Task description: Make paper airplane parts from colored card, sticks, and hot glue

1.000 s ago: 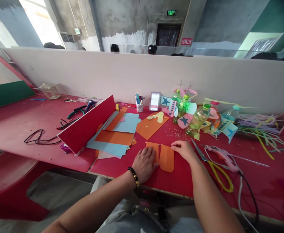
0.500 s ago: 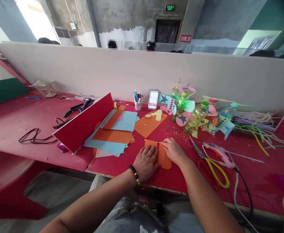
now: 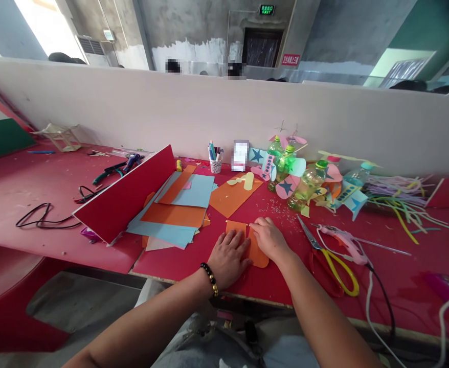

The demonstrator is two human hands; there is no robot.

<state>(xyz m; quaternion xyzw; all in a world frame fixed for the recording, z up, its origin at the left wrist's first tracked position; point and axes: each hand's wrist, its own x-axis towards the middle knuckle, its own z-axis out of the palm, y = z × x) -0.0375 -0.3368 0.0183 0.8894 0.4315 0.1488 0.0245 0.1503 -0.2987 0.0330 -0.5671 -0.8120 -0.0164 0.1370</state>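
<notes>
My left hand (image 3: 228, 258), with a beaded bracelet at the wrist, lies flat with fingers stretched over a piece of orange paper (image 3: 236, 226) on the red table. A thin pale edge or stick shows along that paper's top. My right hand (image 3: 268, 236) has its fingers bent and pressed together at the upper end of a second orange piece with a rounded bottom (image 3: 259, 258). What its fingertips pinch, if anything, is hidden. To the right lie large scissors (image 3: 334, 263) with yellow and red handles, blades apart, beside a pink glue gun (image 3: 343, 243).
Blue and orange sheets (image 3: 171, 225) are stacked on the left by a red divider (image 3: 128, 197). Ahead lies an orange sheet (image 3: 228, 202) with cream cutouts. Plastic bottles (image 3: 307, 186) with paper shapes, a pen cup (image 3: 216, 166) and paper strips (image 3: 397, 197) stand or lie behind. Cables hang at right.
The camera view has shifted slightly, so everything appears a little further left. Both hands keep nearly the same place on the orange pieces.
</notes>
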